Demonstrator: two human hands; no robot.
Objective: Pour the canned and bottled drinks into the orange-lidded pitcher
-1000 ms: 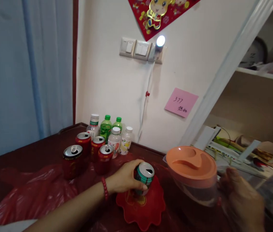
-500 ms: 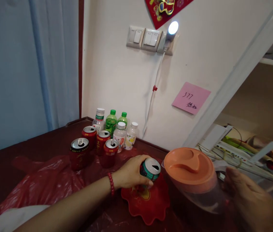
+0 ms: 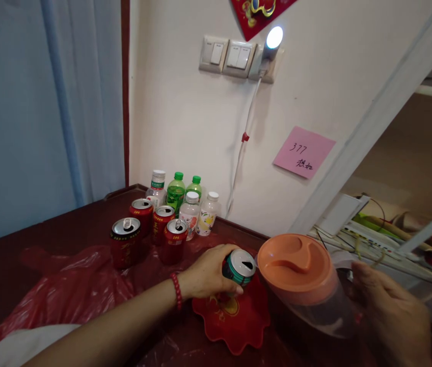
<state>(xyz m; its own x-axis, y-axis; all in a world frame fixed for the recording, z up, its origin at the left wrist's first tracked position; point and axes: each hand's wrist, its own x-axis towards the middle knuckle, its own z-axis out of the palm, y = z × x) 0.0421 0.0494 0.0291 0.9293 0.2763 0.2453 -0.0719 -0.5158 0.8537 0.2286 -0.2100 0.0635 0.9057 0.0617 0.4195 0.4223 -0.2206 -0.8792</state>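
Observation:
My left hand (image 3: 208,272), with a red bead bracelet at the wrist, is wrapped round a green drink can (image 3: 239,267) whose top is open. The can leans toward the right over a red scalloped dish (image 3: 235,321). Right beside it stands a clear plastic jug with an orange lid (image 3: 296,262), tilted a little toward the can. My right hand (image 3: 387,313) is closed on the jug's far side, where its handle is; the grip itself is blurred.
Several red cans (image 3: 126,247) and small bottles (image 3: 176,191) stand at the back by the wall. A red plastic sheet (image 3: 71,295) covers the dark wooden table (image 3: 48,229). Papers and clutter (image 3: 376,234) lie at the right. A cable (image 3: 239,163) hangs from the wall socket.
The can in my left hand has tipped further to the right, toward the jug. The jug has shifted slightly left and the view has dropped and turned a little.

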